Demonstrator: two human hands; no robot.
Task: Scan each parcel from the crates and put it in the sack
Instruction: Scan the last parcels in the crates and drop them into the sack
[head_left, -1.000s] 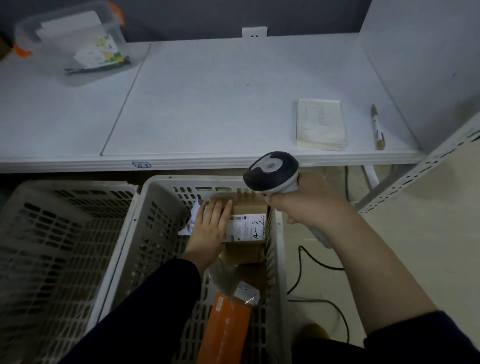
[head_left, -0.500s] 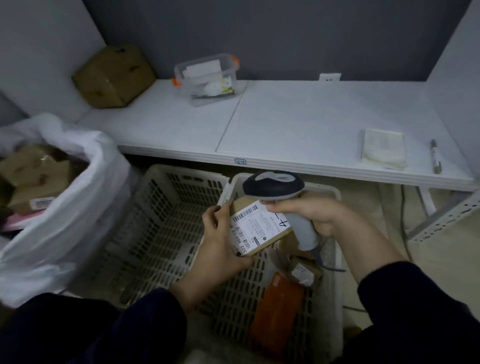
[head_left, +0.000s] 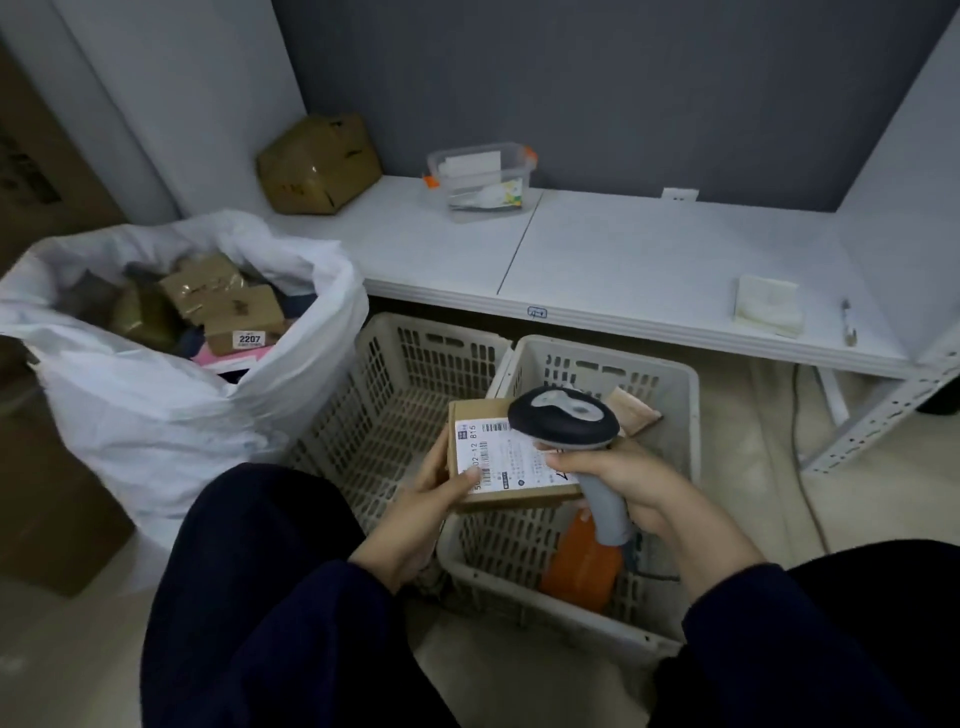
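I have the parcel (head_left: 511, 462), a small brown carton with a white label (head_left: 524, 460) facing up, in the left hand (head_left: 426, 499): fingers curled under its left edge, thumb pressed on the label's corner. It sits above the near left corner of the right crate (head_left: 688, 410). The right hand (head_left: 631, 483) is wrapped tight round the grey handle of the scanner (head_left: 563, 421), whose dark head hangs over the label's far right part.

Below, in that crate, I see an orange parcel (head_left: 582, 566) and a tan packet (head_left: 636, 413) at the far side. The left crate (head_left: 395, 395) stands touching it. Left of both, the white sack (head_left: 156, 415) stands open with brown cartons inside. Behind runs the white surface (head_left: 649, 260) with a clear tub (head_left: 480, 179), a cardboard box (head_left: 317, 163), a notepad (head_left: 768, 305) and a pen (head_left: 848, 322).
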